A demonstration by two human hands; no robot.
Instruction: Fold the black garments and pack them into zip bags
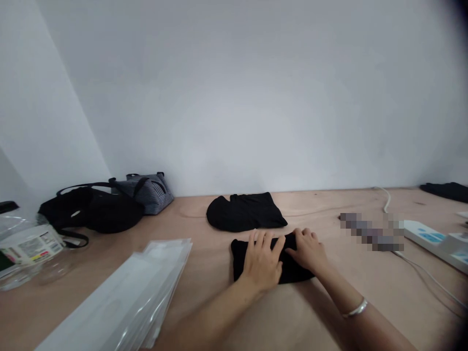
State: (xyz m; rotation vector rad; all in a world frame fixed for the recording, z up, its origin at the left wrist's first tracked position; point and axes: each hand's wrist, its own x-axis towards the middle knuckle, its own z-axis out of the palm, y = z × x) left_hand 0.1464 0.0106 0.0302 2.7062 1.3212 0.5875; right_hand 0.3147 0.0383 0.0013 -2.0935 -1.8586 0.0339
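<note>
A folded black cloth item [295, 272] lies on the wooden table in front of me; its exact kind does not show. My left hand [262, 261] rests on its left and middle part, palm down with the fingers spread. On the right end lies my right hand [307, 248], fingers bent slightly over the far edge and thumb held apart. Both hands press on the fabric from above, and neither is closed around it. Just behind sits a second black cloth piece [244, 212], flat, with a rounded left end.
Clear plastic sleeves [146, 273] are stacked at front left. Farther left are a plastic container [36, 246], a black bag [95, 209] and a striped bag [157, 192]. A white power strip [427, 238] with cables stands right, near a blurred-out object [371, 233]. Black fabric [448, 190] lies far right.
</note>
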